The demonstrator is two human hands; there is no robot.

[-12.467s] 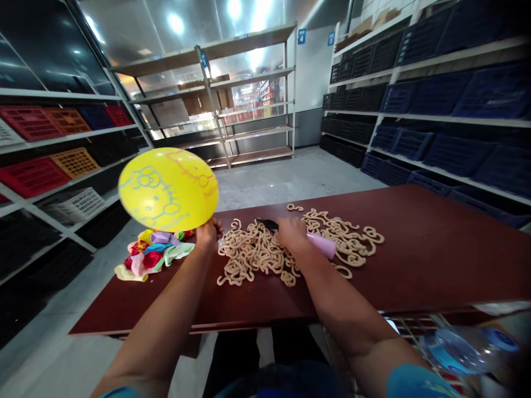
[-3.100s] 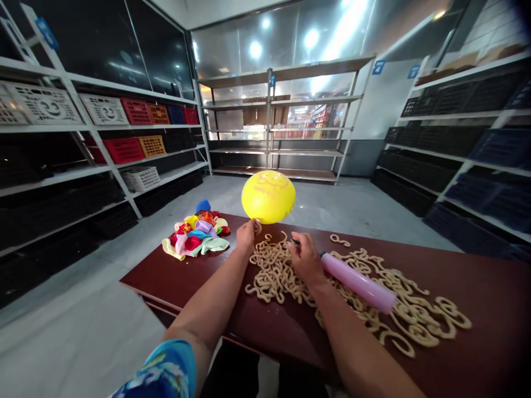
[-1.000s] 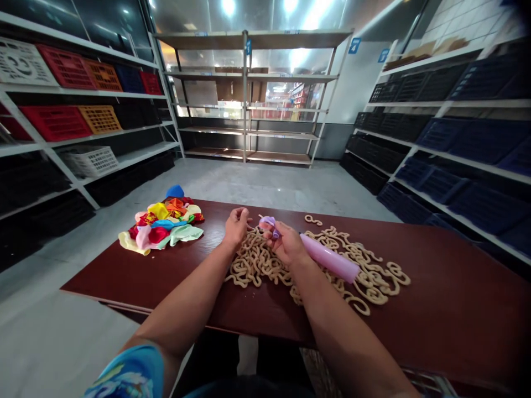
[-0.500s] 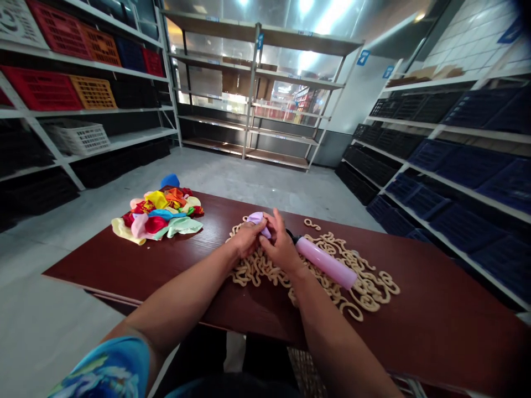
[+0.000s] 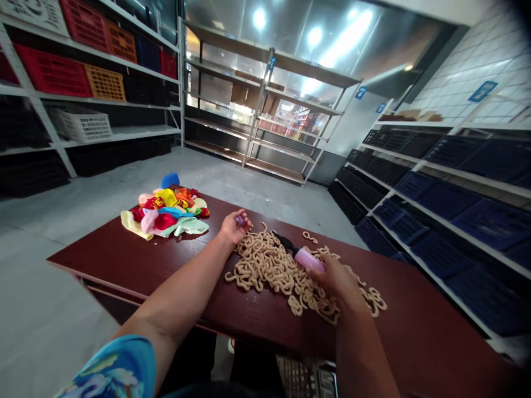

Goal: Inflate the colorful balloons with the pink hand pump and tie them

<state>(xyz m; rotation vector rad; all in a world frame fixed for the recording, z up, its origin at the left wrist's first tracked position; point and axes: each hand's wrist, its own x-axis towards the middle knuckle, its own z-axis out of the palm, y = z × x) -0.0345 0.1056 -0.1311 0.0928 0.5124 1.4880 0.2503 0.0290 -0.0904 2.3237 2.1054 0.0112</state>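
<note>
My left hand (image 5: pixel 234 225) rests near the far edge of the dark red table (image 5: pixel 136 260), fingers curled around a small purple balloon (image 5: pixel 239 220). My right hand (image 5: pixel 338 279) grips the barrel of a pink hand pump (image 5: pixel 307 258) that lies over a heap of beige curly cord pieces (image 5: pixel 269 268). The pump's black nozzle (image 5: pixel 284 241) points toward my left hand. A pile of limp coloured balloons (image 5: pixel 166 213) lies at the table's far left, a short way left of my left hand.
Shelving runs along both sides: red, orange and white crates (image 5: pixel 53 72) on the left, dark blue crates (image 5: pixel 440 193) on the right. An open metal rack (image 5: pixel 265 110) stands at the back. A grey concrete floor (image 5: pixel 74 204) surrounds the table.
The yellow balloon seen earlier is gone. My hands, together on the purple balloon half a second ago, have parted: the left keeps the balloon, the right slid back along the pump.
</note>
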